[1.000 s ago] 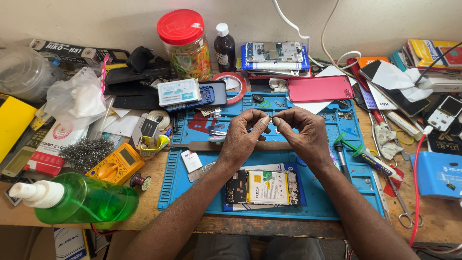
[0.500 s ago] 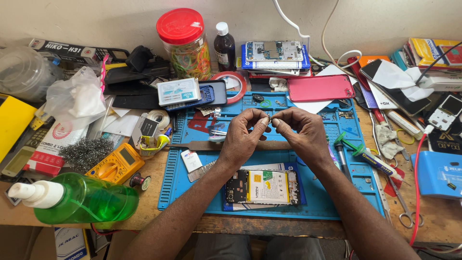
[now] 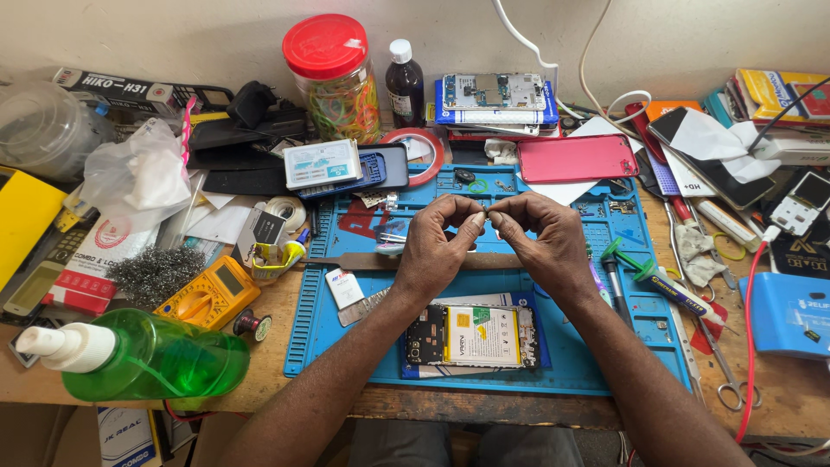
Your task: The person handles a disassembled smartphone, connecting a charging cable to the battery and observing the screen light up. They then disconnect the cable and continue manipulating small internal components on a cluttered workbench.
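Observation:
My left hand (image 3: 439,244) and my right hand (image 3: 538,242) meet fingertip to fingertip above the blue work mat (image 3: 346,346). Together they pinch a tiny part (image 3: 487,212), too small to identify. Below my wrists, an opened phone (image 3: 471,335) with its battery showing lies flat on the mat. A thin flat metal strip (image 3: 346,260) lies across the mat under my hands.
A green spray bottle (image 3: 147,356) lies at the front left, beside a yellow multimeter (image 3: 207,294) and steel wool (image 3: 154,273). A red-lidded jar (image 3: 334,78) and a dark bottle (image 3: 405,82) stand at the back. A red phone (image 3: 576,157) lies right of them. Screwdrivers (image 3: 661,285) and scissors (image 3: 722,380) lie at the right.

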